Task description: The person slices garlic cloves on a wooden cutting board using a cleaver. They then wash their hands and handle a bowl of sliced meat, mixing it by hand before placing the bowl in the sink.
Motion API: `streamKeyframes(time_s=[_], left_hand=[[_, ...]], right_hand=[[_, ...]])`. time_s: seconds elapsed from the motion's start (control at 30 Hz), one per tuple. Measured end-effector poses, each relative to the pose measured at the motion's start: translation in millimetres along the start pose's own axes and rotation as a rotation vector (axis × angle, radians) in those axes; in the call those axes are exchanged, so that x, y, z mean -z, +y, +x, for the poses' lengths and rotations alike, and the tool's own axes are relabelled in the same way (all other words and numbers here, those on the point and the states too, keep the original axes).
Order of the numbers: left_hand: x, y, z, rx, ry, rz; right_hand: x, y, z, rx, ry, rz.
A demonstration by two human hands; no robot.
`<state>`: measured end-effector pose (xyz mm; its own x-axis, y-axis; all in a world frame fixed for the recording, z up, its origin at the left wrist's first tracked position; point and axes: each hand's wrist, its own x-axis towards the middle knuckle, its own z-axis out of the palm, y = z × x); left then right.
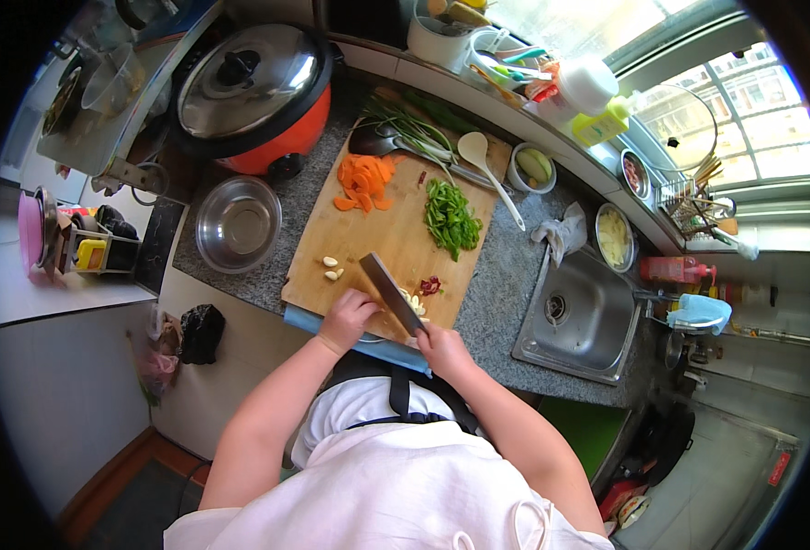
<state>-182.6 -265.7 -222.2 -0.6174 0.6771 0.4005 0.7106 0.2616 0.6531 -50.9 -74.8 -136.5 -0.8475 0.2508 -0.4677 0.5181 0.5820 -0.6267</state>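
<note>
My right hand point(444, 350) grips the handle of a kitchen cleaver point(392, 292), its blade slanting up and left over a wooden cutting board point(370, 237). To the left of the blade, my left hand point(350, 317) rests low on the board with fingers bent; whatever may be under the fingertips is hidden. Sliced garlic point(415, 302) lies just right of the blade, beside a small heap of cut dried red chili point(430, 285). A few whole garlic cloves point(332, 268) sit above my left hand. Farther up are sliced carrots point(363, 180) and chopped green pepper point(449, 218).
Across the board's far end lie scallions point(411, 134), a metal ladle point(372, 139) and a white spoon point(477, 152). A steel bowl point(238, 225) and a lidded orange electric pot point(277, 124) stand left. On the right are a cloth point(561, 230) and a sink point(583, 309).
</note>
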Motion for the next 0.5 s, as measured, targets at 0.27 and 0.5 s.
streamKeyframes(time_s=[0.27, 0.5], left_hand=[[28.6, -0.8, 16.2, 0.239, 0.237, 0.2], [48.3, -43.7, 8.0, 0.232, 0.124, 0.123]], right_hand=[[12.0, -4.6, -28.8, -0.045, -0.078, 0.036], [7.5, 14.8, -23.0, -0.139, -0.082, 0.051]])
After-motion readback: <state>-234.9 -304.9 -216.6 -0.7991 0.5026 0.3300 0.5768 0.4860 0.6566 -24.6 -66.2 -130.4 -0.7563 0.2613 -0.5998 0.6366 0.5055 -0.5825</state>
